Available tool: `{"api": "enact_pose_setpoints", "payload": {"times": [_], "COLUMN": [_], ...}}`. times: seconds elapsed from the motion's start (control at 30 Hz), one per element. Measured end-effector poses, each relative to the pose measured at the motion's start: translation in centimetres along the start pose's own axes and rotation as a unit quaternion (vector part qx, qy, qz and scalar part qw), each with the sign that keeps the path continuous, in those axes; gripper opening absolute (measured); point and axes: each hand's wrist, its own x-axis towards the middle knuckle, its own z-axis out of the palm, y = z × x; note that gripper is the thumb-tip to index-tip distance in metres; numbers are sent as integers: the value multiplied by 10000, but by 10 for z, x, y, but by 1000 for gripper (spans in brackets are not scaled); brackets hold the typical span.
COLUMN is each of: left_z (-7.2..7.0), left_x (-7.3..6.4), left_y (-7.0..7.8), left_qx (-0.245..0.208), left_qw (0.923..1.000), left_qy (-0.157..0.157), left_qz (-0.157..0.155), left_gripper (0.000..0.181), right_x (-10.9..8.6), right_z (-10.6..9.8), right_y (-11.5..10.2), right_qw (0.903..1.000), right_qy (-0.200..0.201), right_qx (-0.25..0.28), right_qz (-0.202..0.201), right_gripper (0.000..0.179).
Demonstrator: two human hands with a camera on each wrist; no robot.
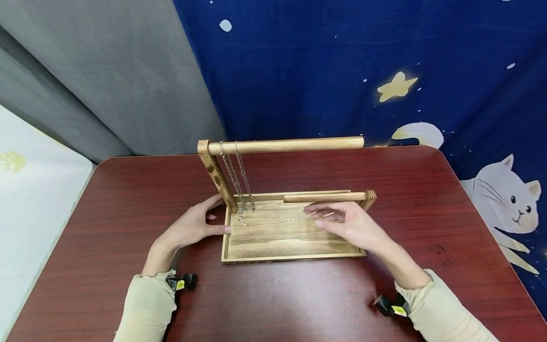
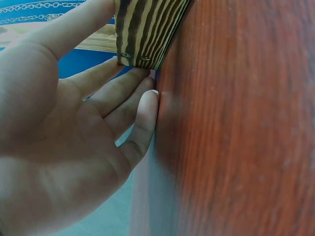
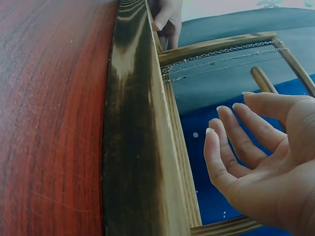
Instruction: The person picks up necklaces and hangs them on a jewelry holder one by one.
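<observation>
A wooden jewelry stand has a shallow tray (image 1: 290, 244), a left post (image 1: 217, 175) and a long top bar (image 1: 299, 144). Fine necklaces (image 1: 232, 171) hang from the bar's left end, their lower ends near the tray. One thin chain (image 1: 273, 221) stretches across toward my right hand (image 1: 342, 218). That hand hovers over the tray's right half, fingers loosely bent; in the right wrist view its fingertips (image 3: 210, 132) show nothing between them. My left hand (image 1: 194, 223) rests against the tray's left end, thumb at the rim and fingers straight beside the rear corner.
A shorter, lower bar (image 1: 325, 197) runs along the tray's back, joined at the right rear. The stand sits on a reddish-brown table (image 1: 299, 299). Behind it hang a grey curtain (image 1: 111, 71) and a blue one (image 1: 299, 61) with stars and a cat.
</observation>
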Motion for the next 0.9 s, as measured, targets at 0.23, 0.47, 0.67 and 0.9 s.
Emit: {"api": "enact_pose_setpoints", "payload": {"times": [0.23, 0.47, 0.67, 0.9], "left_z": [0, 0, 1, 1], "left_x": [0, 0, 0, 0], "left_y": [0, -1, -1, 0], "left_qx": [28, -19, -79, -111], "left_qw": [10000, 10000, 10000, 9999], "left_qy": [-2, 7, -1, -10], "left_qz": [-26, 59, 53, 30], "left_gripper": [91, 90, 90, 90], "right_x": [2, 5, 6, 10], "right_z": [3, 7, 10, 11], "right_y": [3, 8, 11, 13], "right_qw": [9999, 9992, 9985, 9964], "right_qy": [73, 167, 219, 274], "right_qx": [-147, -336, -471, -783], "right_qz": [48, -139, -149, -177], "right_gripper": [31, 29, 29, 30]}}
